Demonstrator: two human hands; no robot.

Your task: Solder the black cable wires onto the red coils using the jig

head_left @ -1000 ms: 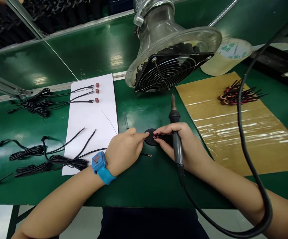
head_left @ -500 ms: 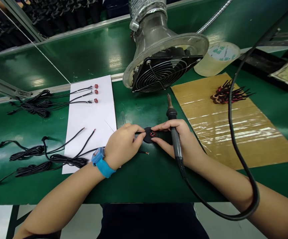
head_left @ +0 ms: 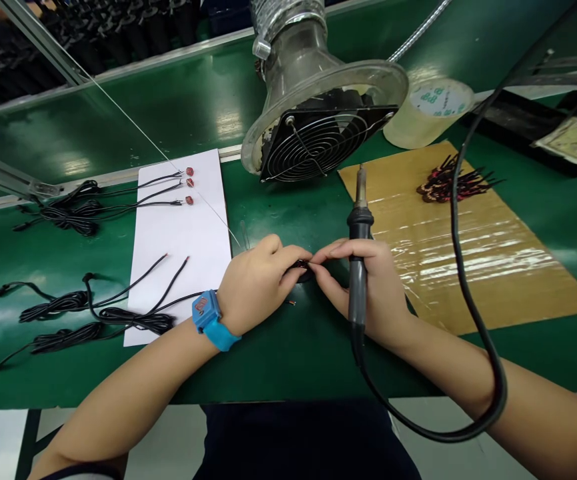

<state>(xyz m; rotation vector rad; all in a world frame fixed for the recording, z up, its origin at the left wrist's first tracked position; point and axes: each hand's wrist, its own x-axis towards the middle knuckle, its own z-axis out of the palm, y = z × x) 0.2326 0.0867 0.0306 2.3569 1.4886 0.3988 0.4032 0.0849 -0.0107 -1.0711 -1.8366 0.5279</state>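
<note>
My left hand (head_left: 258,283) is closed, thumb and forefinger pinching a small black disc (head_left: 306,275) with red bits at its middle; the fingers mostly cover it. My right hand (head_left: 386,300) holds a soldering iron (head_left: 357,290) across its fingers, tip pointing away and up. Its thumb and forefinger also pinch together at the disc's edge, meeting the left fingertips; what lies between them is too small to make out. A stripped cable end (head_left: 291,303) shows just below the left fingers. On my left wrist is a blue strap (head_left: 213,323).
Black cables (head_left: 73,303) lie bundled at left, some across white paper (head_left: 183,233) beside small red parts (head_left: 189,181). A fume extractor (head_left: 326,143) hangs ahead. At right, a brown board (head_left: 493,267) bears a wire pile (head_left: 456,180). The iron's cord (head_left: 461,247) loops over my right forearm.
The disc has tilted from face-up to nearly edge-on and is now mostly hidden. Both hands have closed together at the fingertips. The soldering iron has swung more upright.
</note>
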